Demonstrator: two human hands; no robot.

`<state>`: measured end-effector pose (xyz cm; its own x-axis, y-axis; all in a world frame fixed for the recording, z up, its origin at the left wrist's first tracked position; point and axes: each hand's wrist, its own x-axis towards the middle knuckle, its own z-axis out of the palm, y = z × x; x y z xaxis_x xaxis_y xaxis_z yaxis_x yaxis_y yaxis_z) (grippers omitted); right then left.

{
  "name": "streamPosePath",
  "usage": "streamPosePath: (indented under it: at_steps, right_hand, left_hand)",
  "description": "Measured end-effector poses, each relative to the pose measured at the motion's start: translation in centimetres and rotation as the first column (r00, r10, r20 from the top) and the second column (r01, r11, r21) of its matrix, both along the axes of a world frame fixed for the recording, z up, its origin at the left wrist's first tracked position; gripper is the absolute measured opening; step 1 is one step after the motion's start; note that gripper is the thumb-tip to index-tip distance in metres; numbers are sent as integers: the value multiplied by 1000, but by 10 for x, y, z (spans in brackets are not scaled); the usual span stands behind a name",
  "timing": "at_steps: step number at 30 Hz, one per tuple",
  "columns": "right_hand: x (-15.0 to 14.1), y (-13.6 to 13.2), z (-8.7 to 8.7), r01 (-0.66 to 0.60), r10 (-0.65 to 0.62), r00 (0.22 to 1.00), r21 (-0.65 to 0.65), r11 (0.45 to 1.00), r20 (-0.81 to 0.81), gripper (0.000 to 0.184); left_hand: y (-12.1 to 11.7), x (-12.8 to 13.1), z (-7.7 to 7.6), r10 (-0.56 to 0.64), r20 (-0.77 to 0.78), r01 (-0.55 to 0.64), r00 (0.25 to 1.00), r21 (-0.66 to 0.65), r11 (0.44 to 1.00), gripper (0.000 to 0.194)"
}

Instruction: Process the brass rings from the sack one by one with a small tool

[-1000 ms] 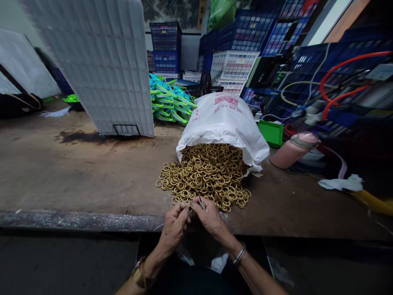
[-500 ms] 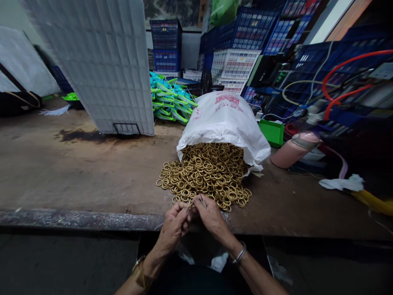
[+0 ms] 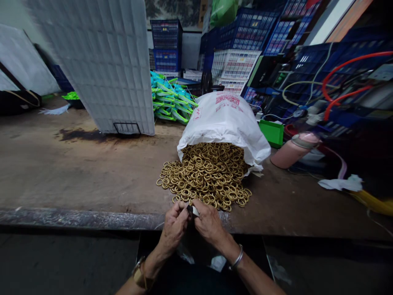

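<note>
Brass-coloured rings spill in a heap from the mouth of a white sack lying on the table. At the table's front edge, just before the heap, my left hand is closed in a pinch. What sits between its fingertips is too small and dark to make out. Close by on the right, my right hand is closed around a small pale flat piece, whose kind I cannot tell. The fingertips of both hands nearly meet, with a dark spot between them.
A tall white ribbed panel stands on the wooden table at left. Green and blue plastic pieces are piled behind the sack. To the right are a pink bottle and a green tray. Stacked crates fill the back.
My right hand has turned and moved slightly down, so the pale piece now shows at its fingertips. Earlier, a thin metallic tip stuck up from it. My left hand stays nearly in place.
</note>
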<state>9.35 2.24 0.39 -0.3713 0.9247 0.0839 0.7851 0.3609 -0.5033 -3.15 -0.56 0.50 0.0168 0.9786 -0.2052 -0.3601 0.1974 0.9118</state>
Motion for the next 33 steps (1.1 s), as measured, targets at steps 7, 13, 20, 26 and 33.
streamPosePath:
  at_steps: [7, 13, 20, 26, 33]
  right_hand:
    - [-2, -1, 4, 9, -8, 1000, -38, 999, 6, 26]
    - [0, 4, 7, -30, 32, 999, -132, 991, 10, 15]
    - [-1, 17, 10, 129, -116, 969, -49, 990, 217, 28]
    - [-21, 31, 10, 121, -134, 953, 64, 991, 273, 19]
    - [-32, 36, 8, 113, -119, 924, 40, 993, 363, 15]
  left_hand:
    - [2, 0, -4, 3, -24, -3, 1000, 20, 1000, 29]
    - [-6, -2, -1, -11, -57, 15, 998, 76, 997, 30]
    - [-18, -4, 14, -102, 179, 122, 979, -106, 987, 28]
    - [-10, -15, 3, -1, 339, 51, 941, -140, 989, 21]
    - [-6, -29, 4, 60, 515, 66, 855, -224, 972, 21]
